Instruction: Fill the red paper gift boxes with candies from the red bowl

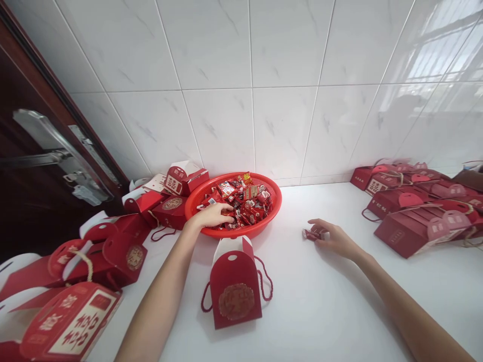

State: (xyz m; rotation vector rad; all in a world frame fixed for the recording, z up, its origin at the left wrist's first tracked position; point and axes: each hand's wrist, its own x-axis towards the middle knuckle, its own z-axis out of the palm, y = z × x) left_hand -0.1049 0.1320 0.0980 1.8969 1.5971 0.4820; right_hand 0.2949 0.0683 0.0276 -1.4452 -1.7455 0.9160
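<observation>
My left hand (213, 215) reaches over the rim of a red plastic basket (277, 193), its fingers apart and touching the wrapped candies (251, 208) heaped inside. Some fingertips are hard to make out among the wrappers. Off to the right, my right hand (332, 239) is closed on a small wrapped candy (311, 235) in a dark red wrapper, low over the white table. Between my forearms a red gift box (236, 289) stands upright with its top open. It has a gold round emblem and dark red cord handles; its inside is mostly hidden.
Several red gift boxes (109, 256) crowd the table's left side, some with flaps raised. More dark red boxes (415, 221) lie at the right. Behind the white table (302, 301) rises a tiled wall (283, 125). A dark door with a metal handle (49, 151) is at left.
</observation>
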